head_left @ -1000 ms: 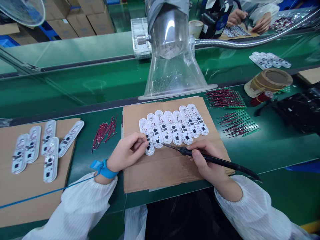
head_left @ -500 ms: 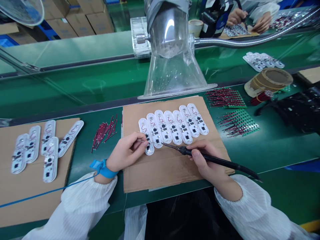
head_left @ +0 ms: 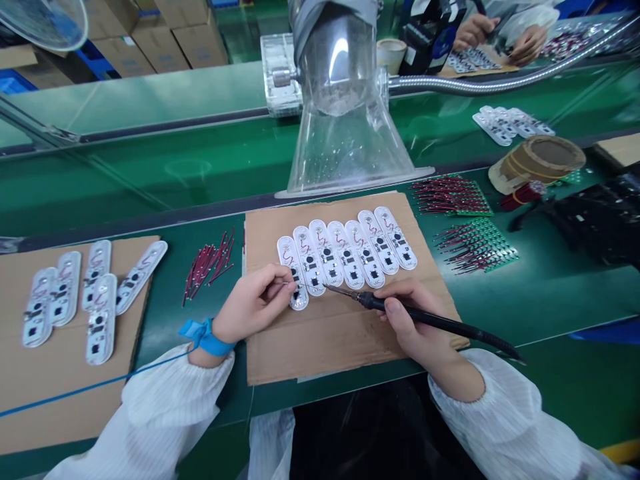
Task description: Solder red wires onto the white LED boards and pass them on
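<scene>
A row of several white oblong circuit boards [head_left: 347, 253] lies on a cardboard sheet [head_left: 340, 333]. My left hand [head_left: 253, 305] is pinched on a thin solder wire [head_left: 295, 285] that points at the lower end of the second board from the left. My right hand [head_left: 413, 320] grips a black soldering iron [head_left: 430, 322] like a pen, and its tip meets the wire at that board. A blue wrist strap [head_left: 206, 337] is on my left wrist.
A clear fume hood [head_left: 345, 113] stands behind the cardboard. Loose red wires [head_left: 210, 263] lie to its left, more boards on cardboard [head_left: 75, 300] farther left. Green panels with red wires [head_left: 473, 243], a tape roll [head_left: 543, 160], and another person's hands [head_left: 493, 33] are at right.
My hands hold nearly still. The cluster of white boards on the far conveyor belt at right has drifted leftward.
</scene>
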The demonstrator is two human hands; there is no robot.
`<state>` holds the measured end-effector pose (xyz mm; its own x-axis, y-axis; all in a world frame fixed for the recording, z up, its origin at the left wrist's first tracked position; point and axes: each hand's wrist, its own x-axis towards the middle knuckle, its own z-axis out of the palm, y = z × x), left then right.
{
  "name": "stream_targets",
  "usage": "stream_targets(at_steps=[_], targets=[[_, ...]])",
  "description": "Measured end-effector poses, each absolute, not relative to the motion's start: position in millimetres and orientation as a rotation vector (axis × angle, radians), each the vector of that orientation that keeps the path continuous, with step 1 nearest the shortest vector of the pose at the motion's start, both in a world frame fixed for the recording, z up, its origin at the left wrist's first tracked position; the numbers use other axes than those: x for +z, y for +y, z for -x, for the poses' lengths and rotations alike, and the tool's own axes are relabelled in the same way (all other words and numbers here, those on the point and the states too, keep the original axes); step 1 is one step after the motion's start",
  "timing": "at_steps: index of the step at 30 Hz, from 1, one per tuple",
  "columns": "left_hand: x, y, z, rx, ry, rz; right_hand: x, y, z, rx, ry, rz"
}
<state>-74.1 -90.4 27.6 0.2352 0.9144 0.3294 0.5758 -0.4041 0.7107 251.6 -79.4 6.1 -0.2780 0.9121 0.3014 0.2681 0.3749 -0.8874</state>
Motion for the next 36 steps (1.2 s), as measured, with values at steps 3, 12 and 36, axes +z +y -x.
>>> stream_targets(at_steps=[3, 12, 36], targets=[[28, -90, 74, 1.072, 1.368, -2.072, 2, -81, -251, 0.910, -1.682, 1.027], [34, -88, 75, 1.132, 1.281, -2.028, 3, -80, -247, 0.945, -1.587, 0.973], [28, -92, 76, 1.072, 1.347, -2.010, 7, -79, -250, 0.960, -1.791, 1.041]])
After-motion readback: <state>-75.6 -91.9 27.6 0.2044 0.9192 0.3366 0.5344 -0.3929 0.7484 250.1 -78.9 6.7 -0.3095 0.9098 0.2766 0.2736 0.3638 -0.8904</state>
